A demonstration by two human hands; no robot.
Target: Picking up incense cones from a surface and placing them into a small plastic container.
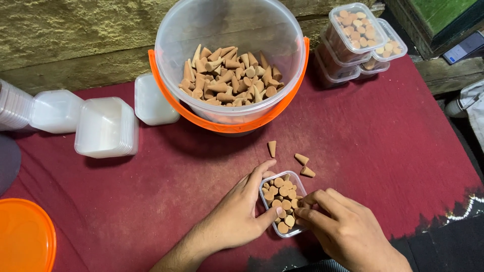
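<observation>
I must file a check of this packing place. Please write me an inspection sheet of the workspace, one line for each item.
Surface: dark red cloth, worn in places, over a low surface.
Job's things: small clear box filled with brown cones standing upright; three loose cones lying just behind it; clear bucket with orange handle part full of cones.
Clutter: stacks of empty white tubs; filled, lidded boxes stacked at back right; orange lid at left edge.
Grips: left hand holds the box's left side; right hand has its fingertips at the box's right edge.
Cables: nothing seen.
Surroundings: rough wall behind; phone at top right.
</observation>
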